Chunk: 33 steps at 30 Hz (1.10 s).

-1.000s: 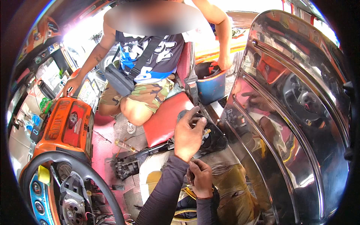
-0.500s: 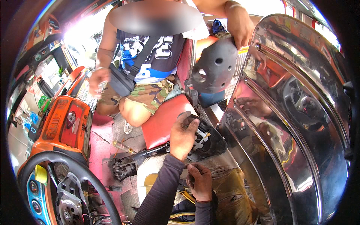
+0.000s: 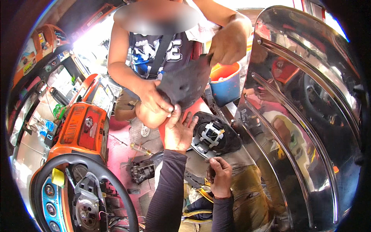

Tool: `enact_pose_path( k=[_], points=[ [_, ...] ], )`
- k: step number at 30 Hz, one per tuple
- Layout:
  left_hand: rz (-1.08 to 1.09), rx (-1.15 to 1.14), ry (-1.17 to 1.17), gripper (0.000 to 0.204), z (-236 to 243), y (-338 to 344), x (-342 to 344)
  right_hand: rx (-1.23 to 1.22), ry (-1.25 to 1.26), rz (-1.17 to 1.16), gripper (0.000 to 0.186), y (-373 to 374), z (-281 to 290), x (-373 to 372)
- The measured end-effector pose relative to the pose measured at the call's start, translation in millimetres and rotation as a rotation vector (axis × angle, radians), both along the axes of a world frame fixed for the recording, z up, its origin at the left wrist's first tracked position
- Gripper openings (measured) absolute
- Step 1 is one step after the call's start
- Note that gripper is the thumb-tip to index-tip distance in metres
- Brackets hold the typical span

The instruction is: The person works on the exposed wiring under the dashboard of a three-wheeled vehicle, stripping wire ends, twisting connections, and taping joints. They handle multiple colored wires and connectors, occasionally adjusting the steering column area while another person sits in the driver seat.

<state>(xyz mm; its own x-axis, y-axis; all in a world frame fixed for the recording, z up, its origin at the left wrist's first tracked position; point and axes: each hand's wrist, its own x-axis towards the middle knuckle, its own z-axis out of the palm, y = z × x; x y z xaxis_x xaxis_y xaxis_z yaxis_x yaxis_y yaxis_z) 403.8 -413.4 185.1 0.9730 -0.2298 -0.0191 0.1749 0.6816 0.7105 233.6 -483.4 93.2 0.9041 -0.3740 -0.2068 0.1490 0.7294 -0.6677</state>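
Note:
My left hand [image 3: 178, 131] is palm up with its fingers stretched out. Its fingertips meet the fingers of the co-worker's hand [image 3: 154, 96]; a small pale thing seems to show there, too small to name. Just right of my left hand lies a black rounded part [image 3: 228, 141] with a silver bracket [image 3: 211, 134] on it. My right hand [image 3: 219, 176] is closed, fingers curled, over my lap; anything inside is hidden. A black sheet with holes [image 3: 187, 83] hangs from the co-worker's other hand [image 3: 232, 40], its lower left edge behind the nearer hand.
A steering wheel [image 3: 119, 193] with its hub bared stands at the lower left, beside an orange console [image 3: 73, 133]. Tall shiny panels with chrome bars [image 3: 305, 127] fill the right side. A blue bucket [image 3: 225, 91] stands behind. Pliers with yellow handles [image 3: 197, 181] lie near my lap.
My left hand has come off the black rounded part, turned palm up and moved left. The co-worker has brought a hand to it and shifted the black sheet left and down.

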Motion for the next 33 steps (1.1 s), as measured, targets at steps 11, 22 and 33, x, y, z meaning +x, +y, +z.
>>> enact_pose_path(
  k=[11, 22, 33],
  points=[
    [0.414, 0.33, -0.359, 0.05, -41, 99, 45, 0.139, -0.104, -0.064, 0.047, -21, 0, -3],
    [0.452, 0.181, -0.145, 0.027, -54, 113, -51, 0.061, -0.39, 0.11, 0.093, 0, 25, -8],
    [0.311, 0.806, -0.315, 0.042, -47, 138, -163, 0.049, -0.554, 0.062, 0.063, 9, -6, -13]
  ],
)
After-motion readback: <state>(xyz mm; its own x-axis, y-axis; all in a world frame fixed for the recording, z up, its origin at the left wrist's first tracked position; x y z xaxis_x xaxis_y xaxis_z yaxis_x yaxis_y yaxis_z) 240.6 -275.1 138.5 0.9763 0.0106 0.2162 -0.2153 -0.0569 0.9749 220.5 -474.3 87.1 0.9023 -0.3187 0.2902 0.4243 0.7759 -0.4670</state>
